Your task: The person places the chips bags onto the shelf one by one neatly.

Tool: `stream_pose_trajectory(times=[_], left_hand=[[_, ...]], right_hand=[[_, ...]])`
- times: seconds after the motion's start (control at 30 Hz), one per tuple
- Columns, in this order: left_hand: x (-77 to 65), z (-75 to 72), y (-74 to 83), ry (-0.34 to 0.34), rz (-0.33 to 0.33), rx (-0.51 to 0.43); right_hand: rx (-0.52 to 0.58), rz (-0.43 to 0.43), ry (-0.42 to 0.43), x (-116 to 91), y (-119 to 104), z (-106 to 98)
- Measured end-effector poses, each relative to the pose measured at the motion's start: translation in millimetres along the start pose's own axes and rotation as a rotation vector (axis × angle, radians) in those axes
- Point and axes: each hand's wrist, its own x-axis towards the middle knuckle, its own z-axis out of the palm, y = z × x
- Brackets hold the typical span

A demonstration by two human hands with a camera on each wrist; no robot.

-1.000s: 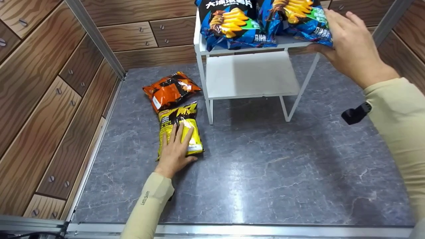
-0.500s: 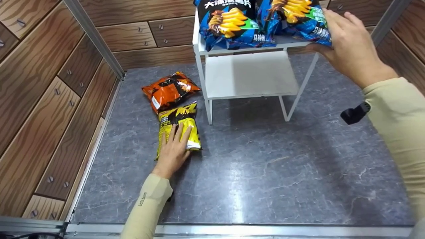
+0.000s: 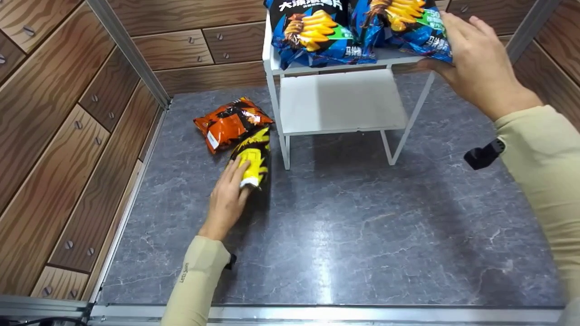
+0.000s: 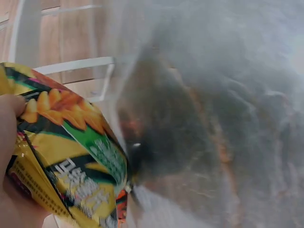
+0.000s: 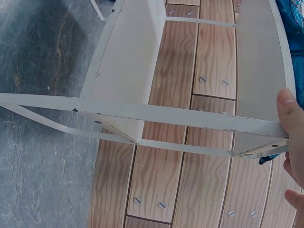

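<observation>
My left hand (image 3: 226, 199) grips a yellow bag of chips (image 3: 253, 158) by its near side, the bag tilted up off the floor. In the left wrist view the thumb (image 4: 10, 107) presses on the front of that bag. At the upper right my right hand (image 3: 487, 68) lies beside a blue bag of chips (image 3: 403, 34), its fingers fairly straight. Its thumb (image 5: 286, 102) touches the top rail of the white rack (image 3: 342, 102) in the right wrist view. A second blue bag of chips (image 3: 312, 34) sits to the left on the rack's top.
An orange bag of chips (image 3: 231, 124) lies on the grey marbled floor (image 3: 362, 235), left of the rack and just behind the yellow bag. Wood-patterned walls (image 3: 81, 136) enclose the space. A metal rail (image 3: 326, 313) runs along the front edge.
The yellow bag lay flat under my left hand; now the hand grips it, and it is turned and raised. My right hand, the blue bags and the orange bag have stayed put.
</observation>
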Motion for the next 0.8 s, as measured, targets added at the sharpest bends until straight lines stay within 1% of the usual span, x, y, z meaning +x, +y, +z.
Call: stream_pose_trajectory(times=[0.13, 0.33, 0.47, 0.6, 0.7, 0.8], left_hand=[[4.6, -7.1, 4.4, 0.040, -0.090, -0.122], [6.1, -12.8, 7.0, 0.103, -0.191, -0.315], [4.4, -13.9, 6.9, 0.130, -0.298, -0.455], [2.9, -11.8, 5.5, 0.179, -0.396, -0.628], [3.4, -7.7, 5.3, 0.223, -0.497, -0.768], [4.3, -2.3, 6.4, 0.278, -0.623, -0.898]], right_hand=[[0.004, 0.006, -0.006, 0, 0, 0], [0.002, 0.011, -0.010, -1, -1, -1], [-0.002, 0.017, -0.014, -1, -1, -1], [0.001, 0.021, -0.021, -1, -1, -1], [0.002, 0.023, -0.022, -1, -1, -1], [0.004, 0.030, -0.026, -1, -1, 0]])
